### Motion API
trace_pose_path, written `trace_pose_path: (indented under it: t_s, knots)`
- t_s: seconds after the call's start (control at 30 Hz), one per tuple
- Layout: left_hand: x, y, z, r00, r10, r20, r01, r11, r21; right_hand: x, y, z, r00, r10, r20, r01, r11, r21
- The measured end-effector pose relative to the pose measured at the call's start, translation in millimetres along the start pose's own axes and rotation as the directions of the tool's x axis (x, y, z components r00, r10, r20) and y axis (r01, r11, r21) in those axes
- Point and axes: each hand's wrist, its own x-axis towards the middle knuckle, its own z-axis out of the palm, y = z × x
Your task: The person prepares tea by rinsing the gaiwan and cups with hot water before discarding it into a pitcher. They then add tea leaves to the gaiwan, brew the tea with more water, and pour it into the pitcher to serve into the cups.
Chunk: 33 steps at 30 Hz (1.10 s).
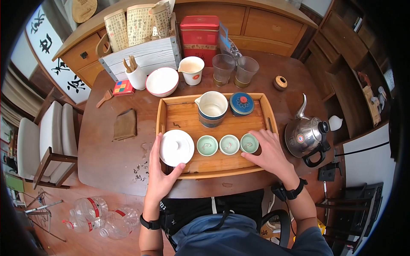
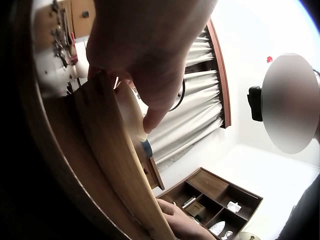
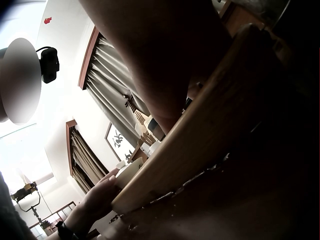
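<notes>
A wooden tray [image 1: 183, 173] lies before me with a tea set on it. At its left end my left hand [image 1: 164, 170] spans a white lidded gaiwan [image 1: 179, 155], thumb at the near rim and fingers along the left rim. My right hand [image 1: 273, 151] holds the rightmost pale green teacup [image 1: 248, 145] between thumb and forefinger. Two matching cups, a middle teacup [image 1: 229, 145] and a left teacup [image 1: 207, 146], stand beside it in a row. Behind them are a blue-banded pitcher [image 1: 212, 109] and a blue lid [image 1: 241, 103] with a red knob.
A steel kettle [image 1: 303, 138] stands right of the tray. Behind it are a white bowl [image 1: 162, 82], a spouted white cup [image 1: 191, 70], two ribbed glasses, a red tin [image 1: 200, 36] and a small jar [image 1: 280, 82]. A folded brown cloth [image 1: 125, 123] lies left, near scattered tea leaves.
</notes>
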Motion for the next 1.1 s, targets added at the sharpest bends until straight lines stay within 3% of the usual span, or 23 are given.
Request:
trace_pose_path:
  t_s: [1.1]
  knots:
    - [-1.9,-5.9,4.7,0.999,-0.022,-0.034,0.019,0.996,-0.086,-3.6,-5.9,8.9,0.997,0.070,-0.033,-0.069,0.997,0.035]
